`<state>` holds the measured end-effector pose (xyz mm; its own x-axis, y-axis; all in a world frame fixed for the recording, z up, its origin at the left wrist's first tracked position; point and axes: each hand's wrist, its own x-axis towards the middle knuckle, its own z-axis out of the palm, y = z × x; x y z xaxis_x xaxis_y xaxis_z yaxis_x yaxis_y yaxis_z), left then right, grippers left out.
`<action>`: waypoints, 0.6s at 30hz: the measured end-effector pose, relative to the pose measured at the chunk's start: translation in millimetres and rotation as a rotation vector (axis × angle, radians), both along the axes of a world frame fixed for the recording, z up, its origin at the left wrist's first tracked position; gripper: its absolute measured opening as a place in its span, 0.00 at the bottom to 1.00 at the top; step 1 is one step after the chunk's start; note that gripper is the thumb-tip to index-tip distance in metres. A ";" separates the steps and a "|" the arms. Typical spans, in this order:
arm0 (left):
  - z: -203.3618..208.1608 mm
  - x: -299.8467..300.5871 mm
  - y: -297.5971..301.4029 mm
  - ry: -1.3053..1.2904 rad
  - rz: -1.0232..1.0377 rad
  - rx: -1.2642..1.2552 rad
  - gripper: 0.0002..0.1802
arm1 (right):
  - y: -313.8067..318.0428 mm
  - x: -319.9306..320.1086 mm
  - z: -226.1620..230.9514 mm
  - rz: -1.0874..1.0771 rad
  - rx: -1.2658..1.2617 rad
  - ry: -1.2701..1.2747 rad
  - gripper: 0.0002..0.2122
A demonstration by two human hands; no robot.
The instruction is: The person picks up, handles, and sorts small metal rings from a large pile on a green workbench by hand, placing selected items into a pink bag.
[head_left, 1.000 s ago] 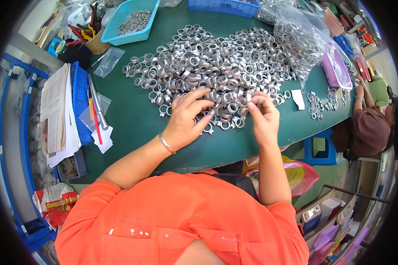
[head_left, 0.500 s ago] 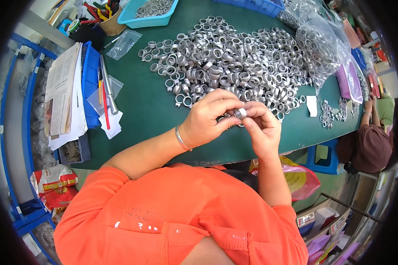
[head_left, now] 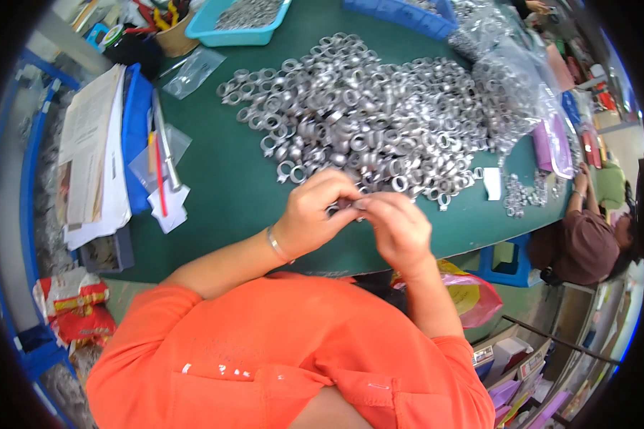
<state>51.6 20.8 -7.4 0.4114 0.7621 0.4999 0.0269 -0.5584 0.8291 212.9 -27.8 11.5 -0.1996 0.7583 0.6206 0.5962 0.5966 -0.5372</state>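
My left hand (head_left: 316, 214) is closed, its thumb and forefinger pinching a small grey metal ring (head_left: 343, 204). Fingers of my right hand (head_left: 402, 232) are pressed together and meet the left fingertips at that ring; blur hides exactly what they pinch. Both hands hang above the near edge of a large heap of silver metal rings (head_left: 386, 129), which is spread over the green table (head_left: 215, 186).
A turquoise tray (head_left: 240, 34) of small metal parts and a blue bin (head_left: 401, 18) stand at the back. Papers (head_left: 96, 143), a red pen (head_left: 162, 189) and a metal rod (head_left: 166, 139) lie left. Plastic bags (head_left: 515, 79) of rings are right. A co-worker (head_left: 587, 239) sits far right.
Both hands have moved nearer to me and slightly left. The ring seen at the right fingertips is now mostly hidden between the hands. The whole view has shifted a little.
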 end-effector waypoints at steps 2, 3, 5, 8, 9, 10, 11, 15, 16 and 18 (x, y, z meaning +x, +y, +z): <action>-7.0 -4.3 -9.6 0.018 0.000 -0.154 0.16 | 0.3 3.5 -4.4 -0.054 -0.090 -0.080 0.12; -5.4 -7.0 -12.3 0.056 0.023 -0.149 0.16 | 2.8 8.5 -7.0 -0.064 -0.088 -0.102 0.12; -3.0 -10.5 -12.6 0.026 0.033 -0.234 0.14 | 11.2 17.5 1.9 -0.101 -0.028 -0.140 0.12; -5.6 -9.6 -5.3 -0.043 0.088 -0.192 0.09 | 37.2 60.8 49.0 -0.183 0.293 -0.353 0.12; -6.7 -9.0 -4.8 -0.056 0.089 -0.172 0.09 | 50.7 81.3 69.3 -0.246 0.452 -0.412 0.13; -7.6 -10.9 -4.1 -0.057 0.101 -0.151 0.08 | 66.0 98.8 90.7 -0.413 0.577 -0.472 0.13; -6.3 -9.2 -3.8 -0.069 0.090 -0.131 0.07 | 74.7 127.8 107.1 -0.551 0.603 -0.441 0.12; -2.1 -15.1 -3.2 -0.110 0.128 -0.131 0.06 | 128.9 207.6 162.0 -0.776 0.670 -0.567 0.06; -3.6 -15.2 -1.1 -0.118 0.137 -0.085 0.06 | 132.8 232.5 162.8 -0.807 0.497 -0.665 0.07; -8.9 -15.4 0.9 -0.126 0.148 -0.121 0.05 | 134.7 250.4 145.1 -0.869 0.280 -0.736 0.07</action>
<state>36.2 21.7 -16.3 0.2311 0.8670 0.4415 -0.0072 -0.4523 0.8919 463.3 107.0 156.6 -0.0617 0.6717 0.7383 0.9737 -0.1220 0.1923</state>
